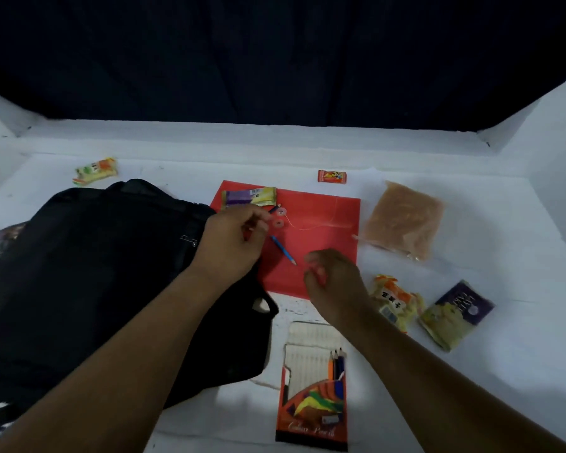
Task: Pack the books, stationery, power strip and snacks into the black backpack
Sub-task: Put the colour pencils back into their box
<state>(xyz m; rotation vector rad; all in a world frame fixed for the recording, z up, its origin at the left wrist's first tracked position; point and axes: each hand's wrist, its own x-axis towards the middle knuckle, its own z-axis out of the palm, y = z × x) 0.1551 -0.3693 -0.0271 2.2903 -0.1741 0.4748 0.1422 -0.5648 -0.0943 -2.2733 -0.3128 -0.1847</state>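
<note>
- Head view: the left hand (234, 238) hovers over the near-left corner of the red string-tie envelope (317, 230), fingers curled round what looks like a dark pencil (273, 209); the grip is partly hidden.
- The right hand (332, 277) sits just beside the envelope's near edge, fingers curled; I cannot tell whether it holds anything.
- A blue pencil (283, 250) lies loose on the envelope between the hands.
- Step in hand, I judge: gathering stray colour pencils, stationery not yet packed.
- The coloured-pencil box (314, 400) lies open nearby; the black backpack (95, 273) lies left, and its opening is not visible.
- Next calls for picking up the blue pencil and returning both to the box.
</note>
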